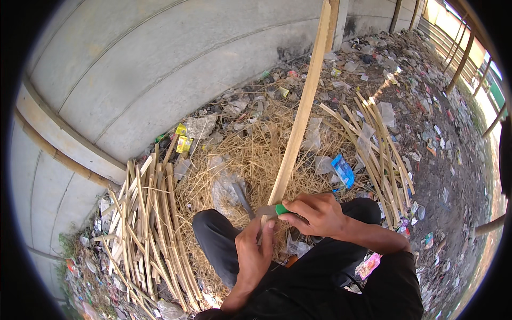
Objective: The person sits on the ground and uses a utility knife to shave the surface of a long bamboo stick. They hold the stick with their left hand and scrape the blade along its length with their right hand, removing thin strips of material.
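Observation:
A long, pale bamboo strip [300, 122] slants up and away from my lap toward the wall. Its near end is gripped by my left hand [252, 253], fingers and thumb closed around it. My right hand [318, 214] is closed on a knife with a green handle [280, 209]; most of the handle is hidden by the fingers. The short blade [265, 211] lies across the strip, just above my left thumb. Beyond my left hand, a grey, flat, blade-like piece [242, 198] rests near my knee, its lower end hidden.
Split bamboo strips lie in a pile [152, 229] on the left and a smaller bundle [381, 154] on the right. Straw-like shavings [250, 144] cover the ground ahead, with a blue wrapper [342, 170] beside them. A concrete wall [176, 58] rises behind; litter spreads rightward.

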The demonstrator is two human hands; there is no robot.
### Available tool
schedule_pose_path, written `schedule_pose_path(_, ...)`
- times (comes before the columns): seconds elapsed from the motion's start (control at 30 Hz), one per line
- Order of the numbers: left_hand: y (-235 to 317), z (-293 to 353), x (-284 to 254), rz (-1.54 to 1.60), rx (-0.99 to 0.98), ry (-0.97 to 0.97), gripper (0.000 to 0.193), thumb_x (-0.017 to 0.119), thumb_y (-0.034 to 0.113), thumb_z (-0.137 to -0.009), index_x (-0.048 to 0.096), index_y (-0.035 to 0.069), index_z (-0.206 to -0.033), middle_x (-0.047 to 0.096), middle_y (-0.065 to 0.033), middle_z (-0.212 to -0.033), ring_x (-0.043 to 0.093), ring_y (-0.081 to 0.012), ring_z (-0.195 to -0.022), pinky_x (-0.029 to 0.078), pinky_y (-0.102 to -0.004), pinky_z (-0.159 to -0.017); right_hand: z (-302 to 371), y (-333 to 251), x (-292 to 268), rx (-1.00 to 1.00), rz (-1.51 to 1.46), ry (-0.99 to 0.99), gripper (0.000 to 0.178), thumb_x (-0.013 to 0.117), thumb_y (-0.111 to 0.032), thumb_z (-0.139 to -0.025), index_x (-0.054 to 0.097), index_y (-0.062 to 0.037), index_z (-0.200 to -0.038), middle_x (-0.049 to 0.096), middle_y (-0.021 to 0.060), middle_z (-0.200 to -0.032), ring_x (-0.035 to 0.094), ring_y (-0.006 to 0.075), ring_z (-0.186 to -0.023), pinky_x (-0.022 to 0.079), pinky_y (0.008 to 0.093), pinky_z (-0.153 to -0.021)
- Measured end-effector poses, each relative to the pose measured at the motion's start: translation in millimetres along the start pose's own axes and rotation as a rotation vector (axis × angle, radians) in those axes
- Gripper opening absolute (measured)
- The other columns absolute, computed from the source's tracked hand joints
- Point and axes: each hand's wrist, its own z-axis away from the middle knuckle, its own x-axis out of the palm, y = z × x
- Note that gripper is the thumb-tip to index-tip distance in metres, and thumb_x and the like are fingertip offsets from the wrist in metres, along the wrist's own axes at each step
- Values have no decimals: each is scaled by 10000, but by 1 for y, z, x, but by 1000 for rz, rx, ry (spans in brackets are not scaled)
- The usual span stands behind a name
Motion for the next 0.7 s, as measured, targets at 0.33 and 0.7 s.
schedule_pose_path(0.33,-1,0,-2,-2,25,5,224,619,127,-1136,699,-41,-1013,675,-76,-742,637,-118,-610,476,-306,-558,-4,7,-4,-43,85,71,318,898,-283,-905,753,-84,-1106,704,33,-816,707,190,-612,553,323,-536)
schedule_pose_path(0.7,-2,-1,-7,-17,67,6,241,623,127,-1132,690,-31,-962,648,-75,-716,622,-126,-599,454,-310,-549,-6,8,-3,-93,161,98,335,872,-346,-925,756,-97,-1119,664,5,-811,691,155,-600,526,301,-514)
